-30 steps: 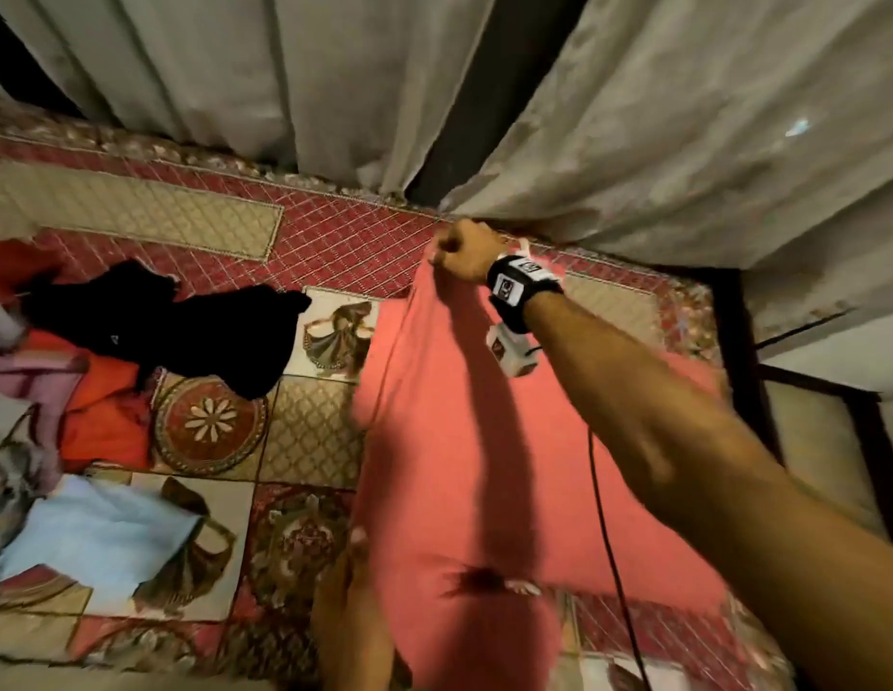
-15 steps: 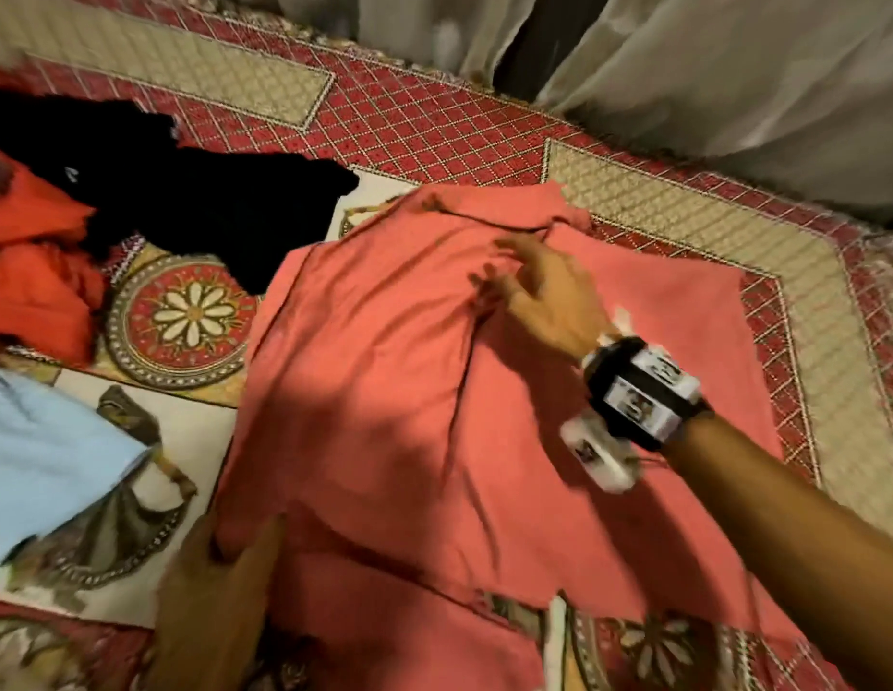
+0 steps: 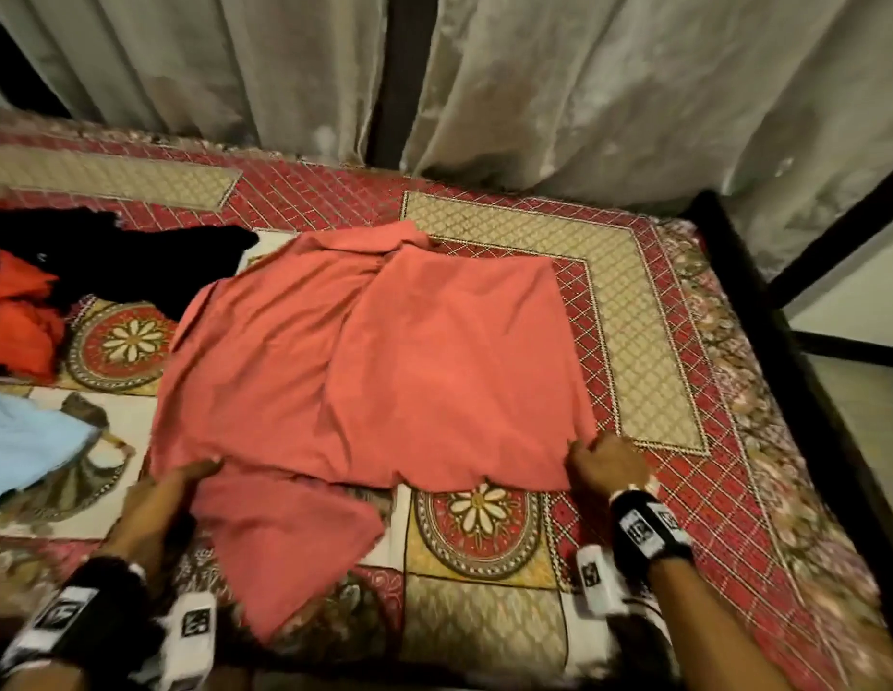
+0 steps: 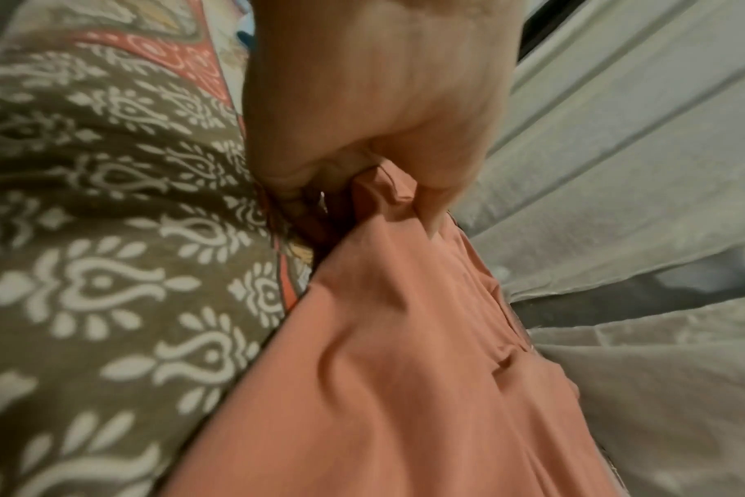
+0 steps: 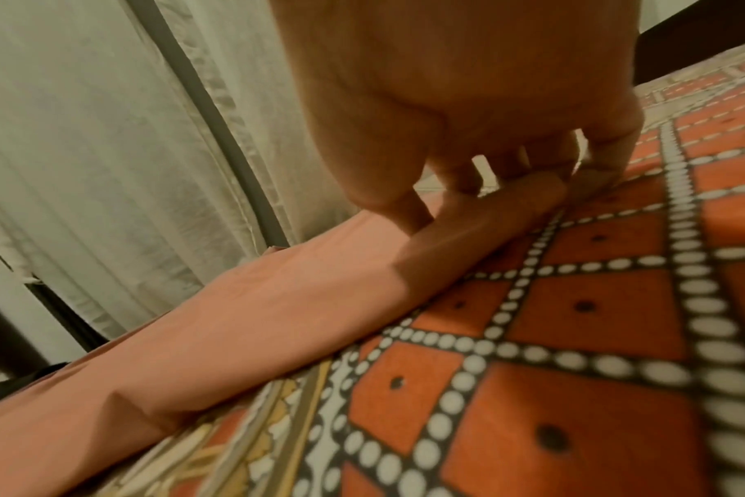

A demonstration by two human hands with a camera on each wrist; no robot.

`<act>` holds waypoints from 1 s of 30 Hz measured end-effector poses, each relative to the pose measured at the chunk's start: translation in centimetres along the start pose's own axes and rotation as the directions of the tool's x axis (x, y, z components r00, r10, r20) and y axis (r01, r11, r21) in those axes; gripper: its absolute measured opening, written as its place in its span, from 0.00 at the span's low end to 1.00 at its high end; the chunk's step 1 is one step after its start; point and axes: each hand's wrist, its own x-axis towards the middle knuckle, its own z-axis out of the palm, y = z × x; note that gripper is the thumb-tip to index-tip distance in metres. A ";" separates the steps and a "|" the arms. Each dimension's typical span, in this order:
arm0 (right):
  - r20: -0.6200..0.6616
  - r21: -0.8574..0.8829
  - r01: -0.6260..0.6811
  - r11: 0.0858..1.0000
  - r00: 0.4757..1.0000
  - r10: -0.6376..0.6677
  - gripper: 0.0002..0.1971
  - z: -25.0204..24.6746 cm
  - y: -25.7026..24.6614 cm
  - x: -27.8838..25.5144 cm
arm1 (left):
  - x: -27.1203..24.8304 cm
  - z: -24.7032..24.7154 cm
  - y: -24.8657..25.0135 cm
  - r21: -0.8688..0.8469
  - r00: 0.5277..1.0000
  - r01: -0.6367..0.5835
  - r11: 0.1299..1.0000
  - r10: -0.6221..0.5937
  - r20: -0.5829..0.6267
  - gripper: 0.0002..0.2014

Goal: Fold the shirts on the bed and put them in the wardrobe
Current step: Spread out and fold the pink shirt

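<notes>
The left hand [image 3: 155, 496] pinches the coral shirt's [image 3: 374, 361] near left hem; only the left wrist view shows the bunched fabric in its fingers [image 4: 430, 188]. The right hand [image 3: 604, 466], earlier up near the collar, now pinches the near right corner on the bedspread [image 3: 649, 316].

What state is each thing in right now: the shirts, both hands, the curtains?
Pink shirt: spread on bed, unfolded.
Left hand: grips its near-left hem.
Right hand: pinches its near-right corner.
Black garment, orange garment, blue garment: unfolded.
Curtains: drawn, a gap between.

The markings on the wrist bands [image 3: 649, 531] are too blurred to read.
</notes>
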 end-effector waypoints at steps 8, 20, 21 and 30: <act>-0.217 0.499 -0.251 0.830 0.891 0.400 0.24 -0.2 9.2 -6.6 | -0.7 -3.0 -2.9 -0.148 0.978 -0.081 0.986 0.050 -0.203 0.22; -0.299 0.292 -0.193 0.937 0.912 0.281 0.12 -0.5 13.9 -12.8 | -3.9 -4.3 -6.2 0.217 0.981 -0.031 0.976 0.071 -0.180 0.28; -0.273 0.307 -0.183 0.934 0.923 0.271 0.13 -0.6 13.7 -12.8 | -2.3 -4.9 -7.2 0.243 0.985 -0.011 0.970 0.052 -0.164 0.30; -0.203 0.365 -0.322 0.874 0.888 0.412 0.24 -2.3 14.3 -13.1 | -4.4 -5.6 -5.2 0.221 0.995 -0.072 0.973 0.084 -0.046 0.13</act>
